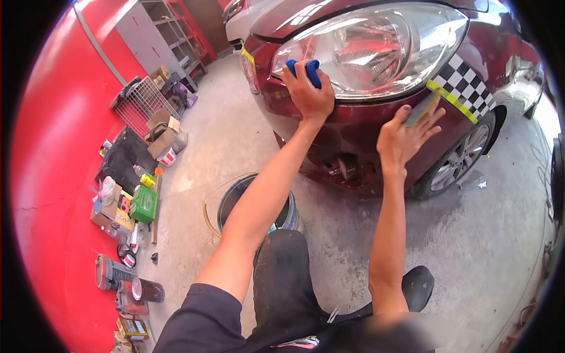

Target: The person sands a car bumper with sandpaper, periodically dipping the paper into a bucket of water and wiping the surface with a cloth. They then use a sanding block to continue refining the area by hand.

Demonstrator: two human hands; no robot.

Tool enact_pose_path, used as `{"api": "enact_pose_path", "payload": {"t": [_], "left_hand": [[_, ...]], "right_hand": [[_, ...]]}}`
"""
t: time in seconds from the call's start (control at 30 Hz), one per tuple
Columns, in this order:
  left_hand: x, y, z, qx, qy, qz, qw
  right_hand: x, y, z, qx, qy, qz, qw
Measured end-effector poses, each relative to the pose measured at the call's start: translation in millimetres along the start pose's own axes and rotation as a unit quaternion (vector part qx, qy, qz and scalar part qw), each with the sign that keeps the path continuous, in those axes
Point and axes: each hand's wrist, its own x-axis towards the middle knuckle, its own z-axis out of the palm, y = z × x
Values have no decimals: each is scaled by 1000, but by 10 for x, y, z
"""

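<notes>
My left hand (pixel 311 97) is closed around a blue cloth (pixel 314 74) at the lower edge of the car's headlight (pixel 376 50). A flat grey strip with a yellowish end (pixel 422 109) lies along the fingers of my right hand (pixel 402 138), held at its thumb side. That hand is over the dark red bumper (pixel 359 126), just below the headlight's outer corner. Beside it, a black-and-white checkered strip with a yellow-green edge (pixel 462 88) runs along the fender. The palm sides of both hands are hidden.
A dark bucket (pixel 235 191) stands on the concrete floor (pixel 182 235) before my knees, under my left forearm. The front wheel (pixel 459 162) is at the right. Along the red wall (pixel 53 176) sit boxes, a green container (pixel 143 204) and several cans.
</notes>
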Motion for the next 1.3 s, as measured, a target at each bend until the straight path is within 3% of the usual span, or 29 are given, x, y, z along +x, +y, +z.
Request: {"api": "enact_pose_path", "payload": {"t": [0.1,0.13,0.23,0.27,0.37,0.5,0.53,0.63,0.77,0.9,0.93,1.03,1.1,1.17,1.23,1.27,1.3], "left_hand": [[-9,14,-23,11,-11,-8,1000],[-2,3,-21,7,-12,-7,1000],[2,-34,10,7,5,6,1000],[-4,-42,12,5,6,8,1000],[11,-42,14,-1,14,17,1000],[-3,-75,38,-8,19,26,999],[-15,-76,35,-8,20,24,999],[-9,-61,19,-10,24,23,999],[-22,-82,28,-8,17,26,999],[-14,-74,22,-9,6,14,1000],[-23,-69,15,-8,7,12,1000],[-24,-52,11,-9,7,3,1000],[6,-66,29,-15,15,17,1000],[-52,-89,20,-14,12,15,1000],[-24,-84,26,-9,11,7,1000],[-21,-85,29,-9,12,5,1000],[-15,-93,33,-9,18,14,1000]], "right_hand": [[-106,-172,32,79,4,-2,997],[-229,-163,58,55,-4,-53,997],[-83,31,-69,-38,-25,-76,996],[5,49,-94,-25,-13,-27,999],[-87,-71,-23,36,6,-17,999],[12,220,-109,-70,-11,-97,993],[143,320,-128,-84,0,-38,996],[4,210,-54,-25,11,-26,999],[-19,254,-129,-62,-15,-114,991],[49,177,-25,6,-33,83,996],[-50,64,-52,21,2,-50,999],[13,221,-139,-19,-17,-91,996],[217,302,-200,29,-40,140,989],[128,277,-46,70,-12,120,990],[-166,140,-14,64,-4,-29,998],[-171,183,-69,56,-17,-52,997],[-74,296,-71,61,-22,19,998]]}}
